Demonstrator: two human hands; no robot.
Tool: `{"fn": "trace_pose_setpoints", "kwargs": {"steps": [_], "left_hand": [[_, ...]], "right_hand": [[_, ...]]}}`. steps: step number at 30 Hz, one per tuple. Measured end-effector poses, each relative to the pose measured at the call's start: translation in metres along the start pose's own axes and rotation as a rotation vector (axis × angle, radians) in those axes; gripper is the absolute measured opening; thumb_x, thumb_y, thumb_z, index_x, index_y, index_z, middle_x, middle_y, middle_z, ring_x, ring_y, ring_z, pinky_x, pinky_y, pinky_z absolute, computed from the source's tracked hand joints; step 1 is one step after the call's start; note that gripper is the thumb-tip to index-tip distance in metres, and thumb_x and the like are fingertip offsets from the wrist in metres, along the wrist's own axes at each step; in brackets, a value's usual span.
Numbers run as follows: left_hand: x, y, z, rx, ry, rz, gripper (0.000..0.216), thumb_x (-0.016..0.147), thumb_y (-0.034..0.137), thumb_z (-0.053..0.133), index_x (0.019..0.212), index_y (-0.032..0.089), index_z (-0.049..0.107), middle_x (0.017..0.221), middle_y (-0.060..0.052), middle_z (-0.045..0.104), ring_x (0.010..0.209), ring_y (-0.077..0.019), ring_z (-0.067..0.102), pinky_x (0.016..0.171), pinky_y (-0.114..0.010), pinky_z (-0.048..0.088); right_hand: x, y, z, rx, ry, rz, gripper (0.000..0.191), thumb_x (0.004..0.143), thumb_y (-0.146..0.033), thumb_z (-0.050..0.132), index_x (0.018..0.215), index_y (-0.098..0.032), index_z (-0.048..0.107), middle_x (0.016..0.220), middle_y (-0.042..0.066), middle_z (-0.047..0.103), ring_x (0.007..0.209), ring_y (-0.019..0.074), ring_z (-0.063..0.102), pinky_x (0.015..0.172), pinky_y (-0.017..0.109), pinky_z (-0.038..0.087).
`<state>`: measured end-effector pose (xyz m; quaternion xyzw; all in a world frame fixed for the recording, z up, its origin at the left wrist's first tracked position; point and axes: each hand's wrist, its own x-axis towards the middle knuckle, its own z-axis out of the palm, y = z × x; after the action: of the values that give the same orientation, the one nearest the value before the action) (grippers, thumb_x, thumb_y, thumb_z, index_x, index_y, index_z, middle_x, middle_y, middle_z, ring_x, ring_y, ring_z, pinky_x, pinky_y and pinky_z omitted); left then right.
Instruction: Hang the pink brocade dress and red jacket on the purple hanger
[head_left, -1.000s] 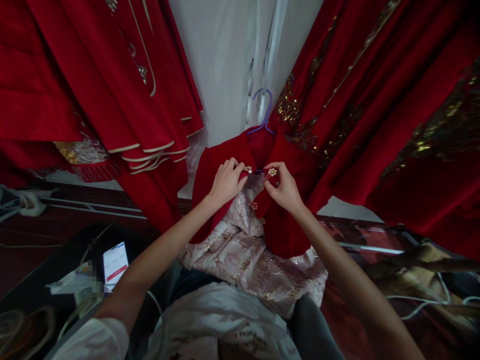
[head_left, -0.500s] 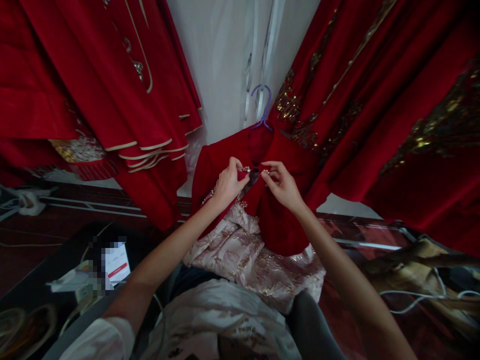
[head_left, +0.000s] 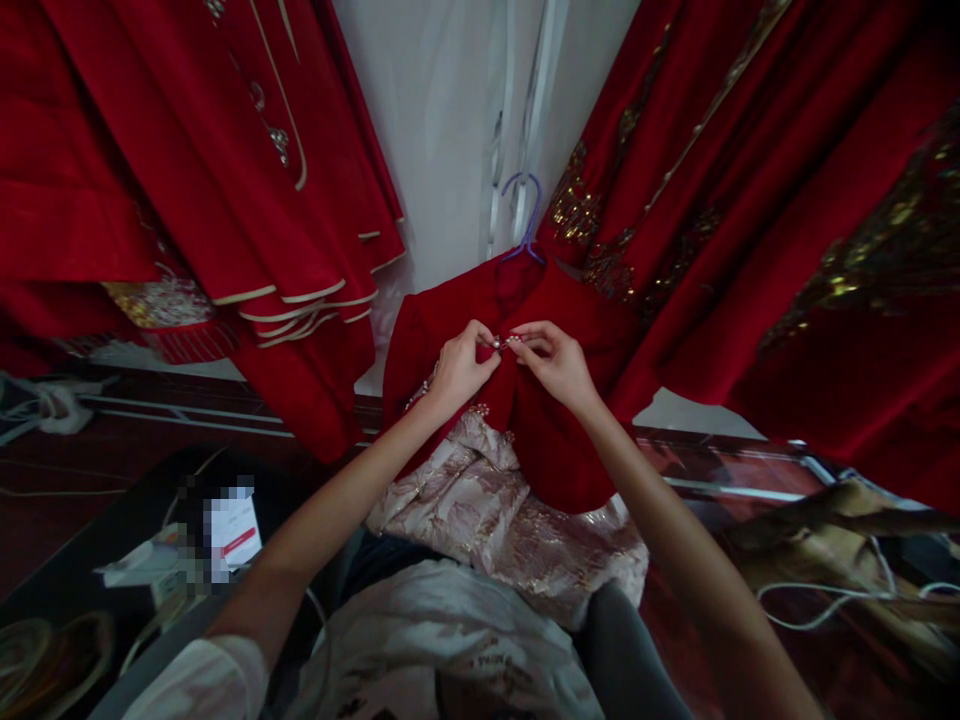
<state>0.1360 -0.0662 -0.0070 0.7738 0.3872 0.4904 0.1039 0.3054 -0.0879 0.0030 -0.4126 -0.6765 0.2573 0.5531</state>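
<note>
pale wall (head_left: 431,130) | hands (head_left: 460,366) (head_left: 559,366) close together, pinching beaded fastening (head_left: 514,340) | red jacket (head_left: 566,455)

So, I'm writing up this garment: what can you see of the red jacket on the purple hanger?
The red jacket looks plain and soft, with a curved lower edge and small beaded ornaments. The hook of the purple hanger rises from its neck opening. The left hand and right hand each pinch an ornament at its upper front, close together; whether these are fastened is too small to tell. Its lower part lies over pale patterned cloth.
</note>
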Motion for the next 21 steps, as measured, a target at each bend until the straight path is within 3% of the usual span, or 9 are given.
{"fn": "trace_pose_setpoints", "kwargs": {"steps": [8,21], "left_hand": [[0.005,0.0041,-0.0071,0.015,-0.108,0.078,0.012,0.077,0.013,0.057,0.087,0.019,0.055,0.088,-0.002,0.065,0.084,-0.016,0.063,0.081,-0.029,0.049],[0.0081,0.0073,-0.0007,0.013,-0.09,0.087,0.006,0.079,0.023,0.059,0.082,0.017,0.057,0.081,-0.002,0.065,0.075,-0.0143,0.061,0.074,-0.027,0.047]], "right_hand": [[0.0028,-0.0018,0.0086,-0.102,0.06,-0.043,0.024,0.081,-0.036,0.063,0.098,-0.019,0.064,0.096,0.005,0.07,0.08,0.0156,0.068,0.07,0.027,0.055],[-0.0034,-0.0011,0.0027,-0.099,0.056,-0.043,0.031,0.081,-0.034,0.065,0.109,-0.023,0.07,0.104,0.005,0.072,0.09,0.0202,0.07,0.084,0.036,0.057]]}}
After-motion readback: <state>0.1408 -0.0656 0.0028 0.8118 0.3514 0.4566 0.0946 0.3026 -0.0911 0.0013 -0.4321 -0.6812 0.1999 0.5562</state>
